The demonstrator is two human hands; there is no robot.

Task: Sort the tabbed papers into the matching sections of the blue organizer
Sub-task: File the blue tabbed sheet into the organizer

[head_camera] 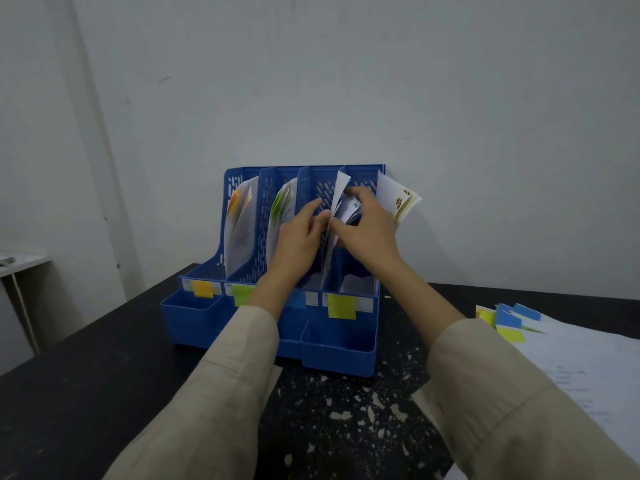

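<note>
Tucking a blue-tabbed sheet (pixel 341 199) into the third section of the blue organizer (pixel 277 327) at frame centre, left hand (pixel 301 237) pinching its edge, right hand (pixel 367 230) gripping the papers, next likely needing another from the stack (pixel 554 348) at right on the desk (pixel 86 358).

The organizer (pixel 337 348) is smooth blue plastic with perforated walls. The papers (pixel 239 230) in it look thin and matt. The black table (pixel 104 358) is flecked and worn. The sleeves (pixel 214 393) are matt beige cloth.
</note>
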